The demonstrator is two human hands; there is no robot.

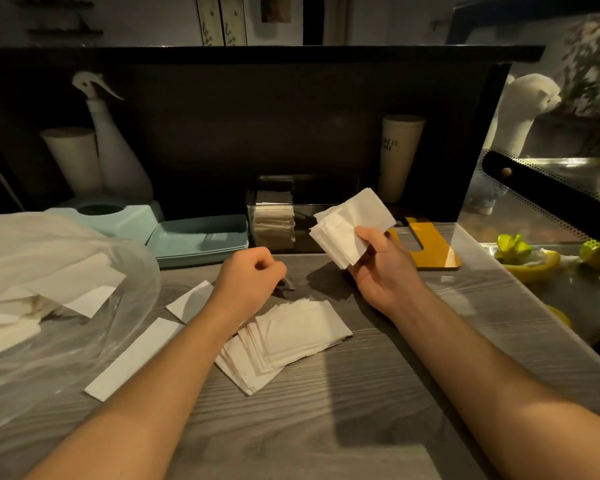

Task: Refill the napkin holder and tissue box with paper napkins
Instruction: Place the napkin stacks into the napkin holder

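Observation:
My right hand (378,268) grips a small stack of white paper napkins (352,226) and holds it up above the counter, just right of the clear napkin holder (274,220), which has a few napkins in its left part. My left hand (250,275) hovers over the counter with its fingers curled, holding nothing. Below both hands a fanned pile of napkins (284,344) lies on the wood-grain counter. The teal tissue box (118,216) and its separate teal tray (201,237) stand at the back left.
A clear plastic bag (59,289) with napkin packs lies at the left. Two white paper strips (136,362) lie beside it. A yellow board (430,247), a cup (400,154) and a spray bottle (115,147) stand at the back. A steel sink (551,271) is at the right.

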